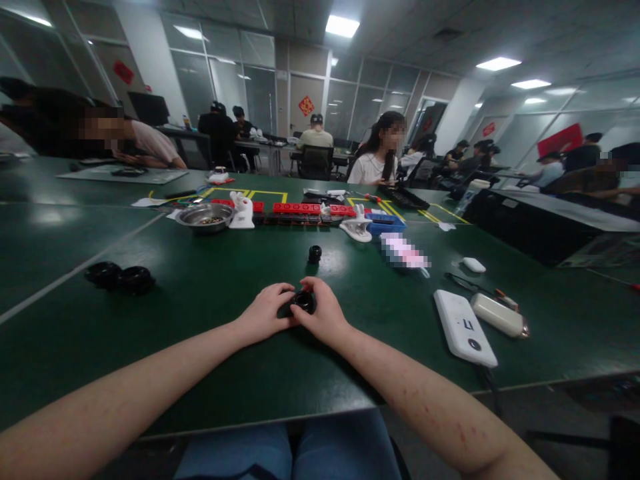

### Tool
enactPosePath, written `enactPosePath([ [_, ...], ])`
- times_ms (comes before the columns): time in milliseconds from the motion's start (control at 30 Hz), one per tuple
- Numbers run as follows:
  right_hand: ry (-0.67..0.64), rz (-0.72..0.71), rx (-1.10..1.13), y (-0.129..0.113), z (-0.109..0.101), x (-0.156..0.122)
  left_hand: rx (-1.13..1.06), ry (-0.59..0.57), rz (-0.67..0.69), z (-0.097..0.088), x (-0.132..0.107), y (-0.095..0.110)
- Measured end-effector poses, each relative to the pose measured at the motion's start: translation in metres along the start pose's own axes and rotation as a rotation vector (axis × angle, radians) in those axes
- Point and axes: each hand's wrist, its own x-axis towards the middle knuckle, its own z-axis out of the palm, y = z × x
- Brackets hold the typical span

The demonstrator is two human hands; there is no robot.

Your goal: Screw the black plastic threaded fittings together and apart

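A black, ring-shaped part [303, 301] with a dark hole in its top is between my two hands on the green table. My right hand [324, 312] curls round its right side, thumb in front and fingers behind. From the left, my left hand [273, 308] closes on the same part with bent fingers. Its lower side is hidden by the hands. Just beyond them, a smaller black ribbed piece [315, 254] stands upright. Two larger black round pieces, one [136, 280] touching the other [103, 274], lie to the left.
Farther back are a metal bowl [206, 219], white clamps [242, 211], a row of red blocks [297, 209] and a blue tray [386, 223]. A white power bank [465, 327] with a cable and a cream cylinder [499, 316] lie right. Several people sit around.
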Motion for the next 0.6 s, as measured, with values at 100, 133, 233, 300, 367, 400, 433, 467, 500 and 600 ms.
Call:
enactPosePath([
  [100, -0.069, -0.078, 0.063, -0.002, -0.002, -0.001, 0.002, 0.002, -0.001, 0.001, 0.001, -0.002],
  [133, -0.081, -0.097, 0.07, -0.002, -0.003, -0.001, 0.003, 0.001, -0.002, 0.001, 0.001, -0.002],
  [233, -0.046, -0.079, 0.046, -0.004, -0.005, -0.001, 0.004, -0.017, -0.017, 0.0, 0.0, -0.002],
  [300, -0.005, -0.021, 0.013, -0.004, -0.004, 0.0, 0.0, -0.03, -0.03, -0.001, 0.0, -0.001],
  [367, 0.002, 0.027, -0.008, -0.003, -0.003, 0.001, -0.007, -0.04, -0.039, -0.001, 0.0, 0.001],
  [400, -0.006, 0.033, -0.008, -0.003, -0.002, 0.001, -0.012, -0.042, -0.043, 0.0, 0.0, 0.001],
  [433, -0.019, 0.025, -0.001, -0.002, -0.002, 0.001, -0.019, -0.039, -0.045, 0.0, 0.001, 0.001],
  [467, -0.034, 0.005, 0.009, -0.002, -0.002, 0.001, -0.027, -0.031, -0.045, 0.0, 0.002, 0.001],
  [500, -0.048, -0.019, 0.021, -0.002, -0.002, 0.001, -0.032, -0.021, -0.047, 0.0, 0.002, 0.0],
  [600, -0.069, -0.065, 0.049, -0.002, -0.005, 0.0, -0.006, 0.008, -0.073, -0.012, -0.006, -0.004],
])
